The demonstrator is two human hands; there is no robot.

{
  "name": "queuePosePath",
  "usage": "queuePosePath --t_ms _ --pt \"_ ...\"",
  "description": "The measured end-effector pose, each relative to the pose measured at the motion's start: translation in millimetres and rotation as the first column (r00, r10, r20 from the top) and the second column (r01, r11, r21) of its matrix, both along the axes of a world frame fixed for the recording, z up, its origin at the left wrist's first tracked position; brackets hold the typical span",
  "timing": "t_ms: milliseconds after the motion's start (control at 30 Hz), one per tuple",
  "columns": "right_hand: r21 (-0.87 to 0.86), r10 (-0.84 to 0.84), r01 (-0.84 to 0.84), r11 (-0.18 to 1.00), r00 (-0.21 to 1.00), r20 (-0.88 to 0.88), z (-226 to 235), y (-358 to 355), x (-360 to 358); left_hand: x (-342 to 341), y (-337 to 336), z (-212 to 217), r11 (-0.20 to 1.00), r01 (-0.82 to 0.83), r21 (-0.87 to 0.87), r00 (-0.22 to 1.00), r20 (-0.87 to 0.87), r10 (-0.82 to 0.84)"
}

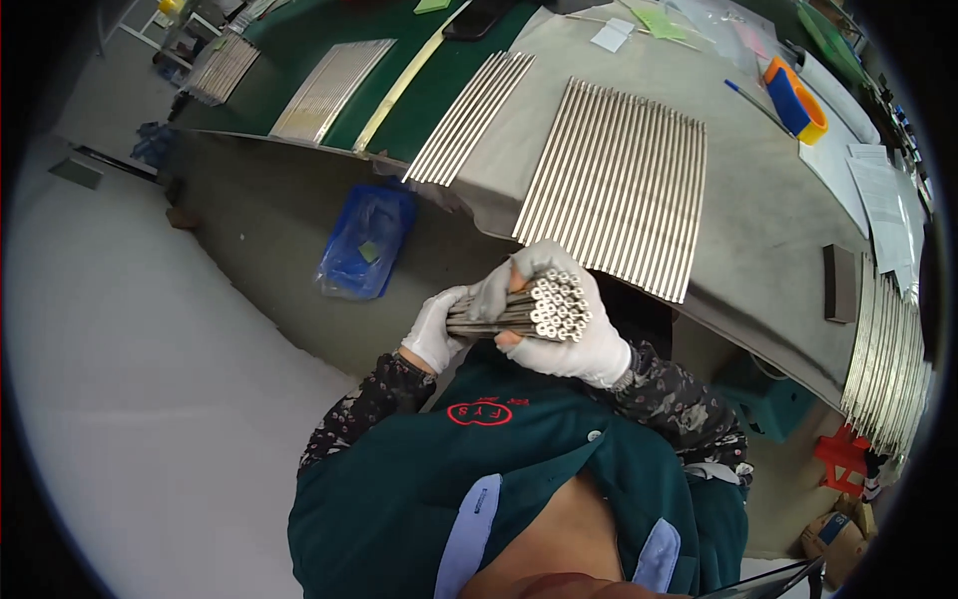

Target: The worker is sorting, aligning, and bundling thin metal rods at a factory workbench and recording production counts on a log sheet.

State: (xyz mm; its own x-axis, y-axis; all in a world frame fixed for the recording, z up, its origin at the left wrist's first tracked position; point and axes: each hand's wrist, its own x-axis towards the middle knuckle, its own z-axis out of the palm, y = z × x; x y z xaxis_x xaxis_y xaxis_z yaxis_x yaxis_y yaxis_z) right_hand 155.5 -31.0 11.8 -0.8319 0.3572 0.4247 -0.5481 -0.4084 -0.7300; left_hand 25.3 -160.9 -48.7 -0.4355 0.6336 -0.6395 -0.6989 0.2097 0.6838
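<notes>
A bundle of thin metal tubes is held in front of my chest, the hollow ends facing right. My right hand, in a white glove with bare fingertips, wraps round the bundle near those ends. My left hand, also gloved, is closed on the bundle farther left; part of its fingers is hidden. Just beyond my hands, a wide row of similar tubes lies side by side on the grey-covered table, some ends at its front edge. A smaller group of tubes lies to its left.
Farther left are more rows of tubes on a green mat. At right lie a dark block, another tube stack, a blue and orange tape roll, a pen and papers. A blue bin stands on the floor.
</notes>
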Motion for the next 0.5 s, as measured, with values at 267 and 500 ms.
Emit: queuePosePath --t_ms 267,500 --pt "-0.007 0.176 -0.184 0.983 0.926 0.335 -70.3 -13.4 -41.0 -29.9 -46.6 -169.4 0.97 -0.225 0.094 0.973 0.063 0.22" --pt "0.06 0.119 -0.157 0.986 0.903 0.413 -86.7 -15.3 -38.4 -11.4 -48.5 -180.1 0.988 -0.156 0.014 0.986 0.057 0.155"
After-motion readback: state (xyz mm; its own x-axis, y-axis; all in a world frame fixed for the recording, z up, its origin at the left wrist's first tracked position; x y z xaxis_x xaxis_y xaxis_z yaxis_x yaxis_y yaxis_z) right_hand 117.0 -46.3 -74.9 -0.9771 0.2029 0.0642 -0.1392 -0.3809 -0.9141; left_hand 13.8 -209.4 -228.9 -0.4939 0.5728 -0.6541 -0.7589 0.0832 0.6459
